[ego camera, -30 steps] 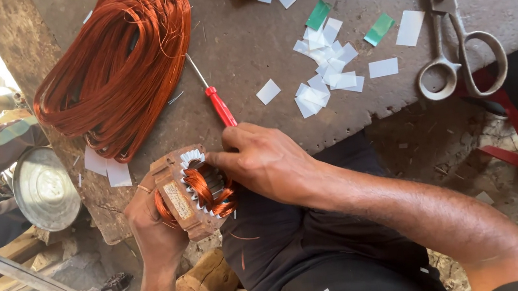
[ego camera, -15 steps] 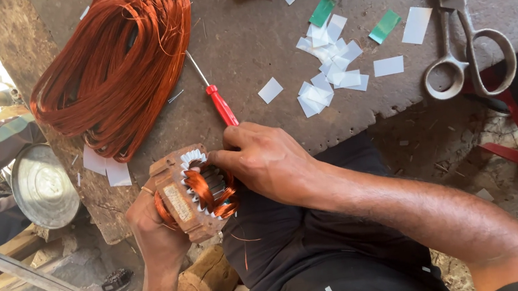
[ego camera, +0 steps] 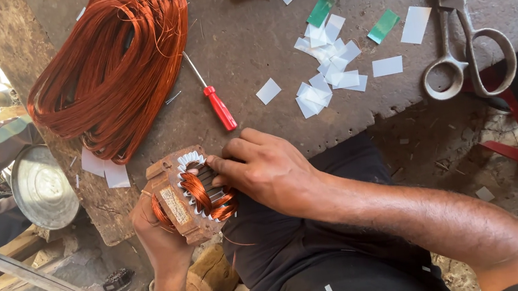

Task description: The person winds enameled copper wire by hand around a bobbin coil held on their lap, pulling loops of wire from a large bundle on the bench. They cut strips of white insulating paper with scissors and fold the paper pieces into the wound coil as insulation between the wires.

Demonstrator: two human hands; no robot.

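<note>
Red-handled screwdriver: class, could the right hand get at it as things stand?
Probably yes: the red-handled screwdriver lies bare on the workbench just beyond the right hand, nothing between, though that hand's fingers are on the motor stator.

Motor-rewinding workshop — copper wire coil, scissors.

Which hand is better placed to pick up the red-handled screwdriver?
Right. The right hand only rests fingers on the stator, just below the screwdriver; the left hand cradles the stator from underneath.
</note>
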